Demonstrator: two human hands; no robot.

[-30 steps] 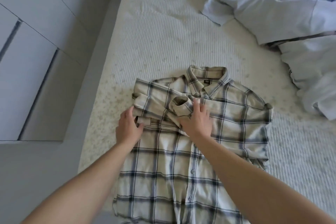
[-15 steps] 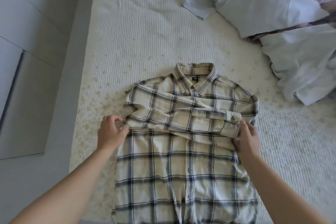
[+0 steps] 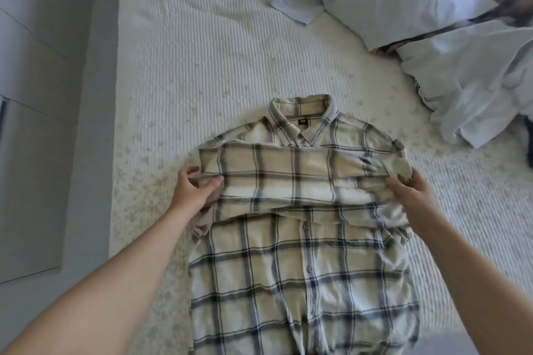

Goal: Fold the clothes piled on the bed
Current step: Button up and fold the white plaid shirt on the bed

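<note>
Plaid shirt (image 3: 302, 253) lies front-up on the bed (image 3: 202, 52), collar at 12 o'clock, hem running off frame at 6. Sleeves are crossed over the chest as a band just below the collar.

Left hand (image 3: 193, 192) at 9 o'clock of the shirt pinches the left edge of the band, thumb on top, fingers curled under. Right hand (image 3: 412, 196) at 3 o'clock grips the right edge by the cuff, fingers curled into the cloth. Hands well apart, one per side, each clamped on the shirt. Fabric between them looks lifted and taut, slightly blurred on the right.

Step, imo: shirt is mid-fold, sleeves in, body not yet folded lengthwise. The hands seem to be squaring the sleeve band or starting a top-down fold; can't tell which.

Next probably needs both edges kept level so the band doesn't skew, then the lower half brought up to the collar, or the top laid down. Risk: the sleeve cuff at 3 slips out and undoes the tuck.

Pile (image 3: 432, 37) of pale clothes at 1-2 o'clock, well apart from the shirt, not folded. Most of the task is left.
</note>
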